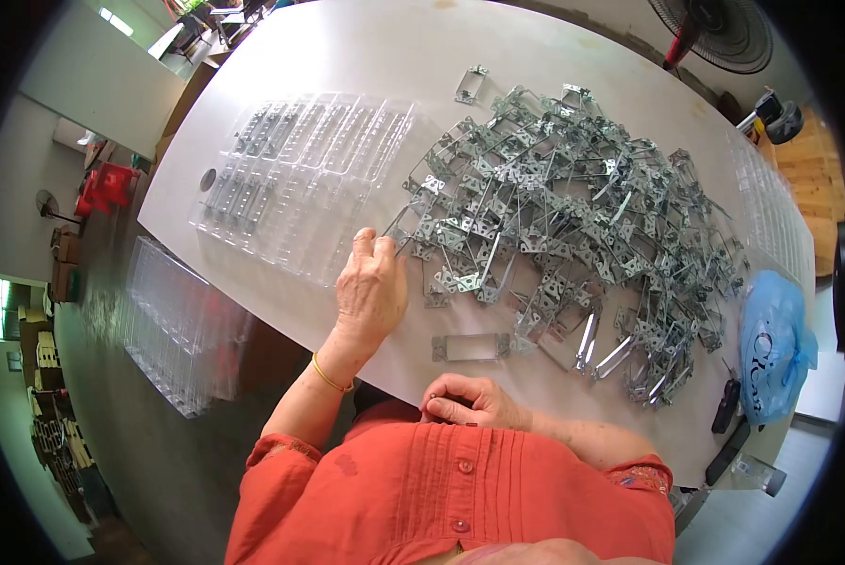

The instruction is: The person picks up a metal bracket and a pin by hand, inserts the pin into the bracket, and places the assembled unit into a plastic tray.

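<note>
My left hand (370, 290) reaches over the white table, its fingers closed at the left edge of a heap of metal bracket frames (554, 202). Between its fingertips I see a thin metal bracket frame (400, 229), partly hidden by the hand. My right hand (479, 400) rests at the table's front edge, close to my red shirt. Its fingers are curled shut, with a tiny dark bit showing at the thumb that I cannot identify. A single rectangular bracket frame (470, 347) lies flat just beyond the right hand.
Left of the heap, clear plastic trays (295, 221) hold rows of metal parts in some slots. More clear trays are stacked below the table (281, 325) edge at left and at the far right (771, 202). A blue plastic bag (773, 348) sits at right; a fan (719, 33) stands behind.
</note>
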Demonstrator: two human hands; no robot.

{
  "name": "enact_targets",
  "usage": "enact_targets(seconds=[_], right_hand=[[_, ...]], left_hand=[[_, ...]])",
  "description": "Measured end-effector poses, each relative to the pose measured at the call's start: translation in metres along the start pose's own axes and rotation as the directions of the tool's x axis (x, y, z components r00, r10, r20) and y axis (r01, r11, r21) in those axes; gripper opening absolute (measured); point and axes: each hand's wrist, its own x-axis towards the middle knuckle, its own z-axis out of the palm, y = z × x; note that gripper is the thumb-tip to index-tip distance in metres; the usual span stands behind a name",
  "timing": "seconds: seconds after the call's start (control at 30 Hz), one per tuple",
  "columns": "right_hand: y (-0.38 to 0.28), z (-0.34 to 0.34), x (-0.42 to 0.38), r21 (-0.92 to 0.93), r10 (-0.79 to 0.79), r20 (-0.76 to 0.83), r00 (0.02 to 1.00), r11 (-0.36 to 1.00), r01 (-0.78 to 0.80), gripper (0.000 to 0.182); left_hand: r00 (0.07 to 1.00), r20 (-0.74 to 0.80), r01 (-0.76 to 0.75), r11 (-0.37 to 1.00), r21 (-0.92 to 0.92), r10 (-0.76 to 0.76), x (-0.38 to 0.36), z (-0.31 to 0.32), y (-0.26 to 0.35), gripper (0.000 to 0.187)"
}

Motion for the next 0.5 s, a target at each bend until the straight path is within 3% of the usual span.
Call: enact_targets(seconds=[0.13,0.2,0.33,0.43,0.5], right_hand=[[0.001,-0.003,0.003,-0.005,0.002,0.006,1.000,1.000,-0.002,0.014],[0.002,-0.004,0.003,0.000,0.007,0.004,1.000,1.000,-0.007,0.015],[0.002,-0.003,0.002,-0.025,0.011,-0.011,1.000,1.000,-0.012,0.016],[0.004,-0.004,0.003,-0.047,-0.020,0.000,1.000,0.999,0.020,0.016],[0.001,-0.003,0.002,-0.034,-0.019,-0.003,1.000,0.999,0.019,0.017]], left_hand=[[0.999,0.033,0.008,1.000,-0.018,-0.007,0.005,0.008,-0.001,0.014],[0.999,-0.021,0.025,0.993,-0.112,-0.027,0.005,0.005,0.004,0.006],[0.993,-0.057,0.095,0.989,-0.116,-0.102,0.003,-0.003,0.005,0.006],[0.997,-0.069,0.020,0.979,-0.202,-0.034,0.002,-0.011,0.006,0.006],[0.999,-0.035,0.008,0.919,-0.395,-0.024,-0.001,-0.020,0.015,0.008]])
